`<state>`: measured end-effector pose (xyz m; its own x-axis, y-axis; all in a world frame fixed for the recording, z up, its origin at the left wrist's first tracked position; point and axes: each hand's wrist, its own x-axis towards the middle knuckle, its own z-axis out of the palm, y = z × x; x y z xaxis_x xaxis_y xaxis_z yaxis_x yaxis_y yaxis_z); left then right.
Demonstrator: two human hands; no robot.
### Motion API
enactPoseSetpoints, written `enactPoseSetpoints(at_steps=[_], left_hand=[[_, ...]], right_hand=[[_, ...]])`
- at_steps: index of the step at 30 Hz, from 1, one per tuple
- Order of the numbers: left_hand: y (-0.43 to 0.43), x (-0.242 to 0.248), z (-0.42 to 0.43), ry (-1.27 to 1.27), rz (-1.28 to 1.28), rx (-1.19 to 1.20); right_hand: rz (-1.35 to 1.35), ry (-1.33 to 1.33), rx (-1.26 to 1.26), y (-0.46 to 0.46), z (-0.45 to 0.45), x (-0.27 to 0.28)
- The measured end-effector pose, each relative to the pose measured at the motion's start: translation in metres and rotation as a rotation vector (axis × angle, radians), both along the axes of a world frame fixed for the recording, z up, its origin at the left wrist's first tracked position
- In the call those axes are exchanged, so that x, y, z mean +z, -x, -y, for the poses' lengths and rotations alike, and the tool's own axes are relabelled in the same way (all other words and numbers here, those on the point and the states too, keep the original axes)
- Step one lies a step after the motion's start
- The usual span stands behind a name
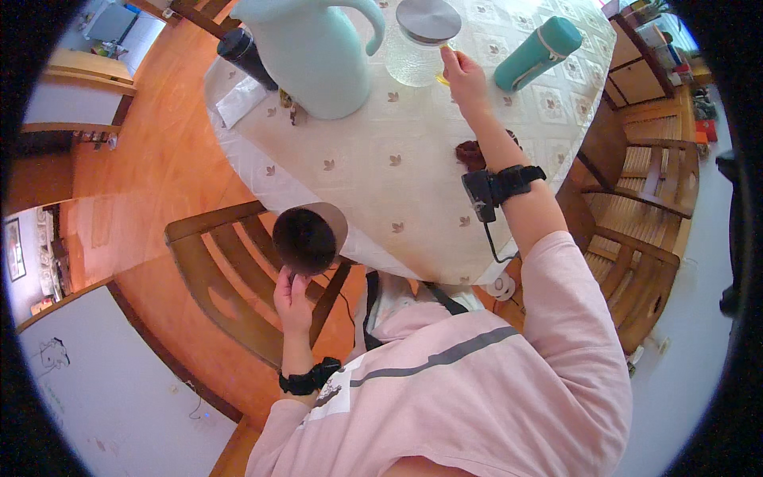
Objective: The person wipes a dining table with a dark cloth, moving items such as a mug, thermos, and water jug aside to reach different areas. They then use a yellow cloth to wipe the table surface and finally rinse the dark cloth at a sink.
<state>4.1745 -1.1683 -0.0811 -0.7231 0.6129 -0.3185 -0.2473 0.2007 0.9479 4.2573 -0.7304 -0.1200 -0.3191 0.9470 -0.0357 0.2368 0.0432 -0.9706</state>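
My left hand [294,298] grips a mug [341,223] with a very dark interior at its near side, over the table's near left edge. The mug is tilted, its mouth turned towards me; its contents cannot be made out. My right hand [464,77] is closed around the yellow handle [442,79] of a clear glass pitcher [411,64] at the table's far side. A round grey lid [429,21] covers the pitcher's top. Left of it stands a large pale mint jug [316,65]. On the right is a teal bottle [536,55] with a strap.
A patterned cloth covers the table [357,161]. A black tumbler [247,56] and a white packet [243,101] are at its left. Dark red hair ties [471,155] lie under my right forearm. Wooden chairs [232,286] stand at the left and right [635,268].
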Motion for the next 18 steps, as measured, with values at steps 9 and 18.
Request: enactPoseSetpoints(at_steps=[9,18], left_hand=[[-0.007,-0.004,-0.007,-0.091,0.074,0.036],[-0.004,-0.003,-0.008,-0.042,0.045,0.01]], right_hand=[[0.546,-0.907,0.168,-0.116,0.072,0.001],[0.298,-0.654,0.564,-0.069,0.064,-0.015]])
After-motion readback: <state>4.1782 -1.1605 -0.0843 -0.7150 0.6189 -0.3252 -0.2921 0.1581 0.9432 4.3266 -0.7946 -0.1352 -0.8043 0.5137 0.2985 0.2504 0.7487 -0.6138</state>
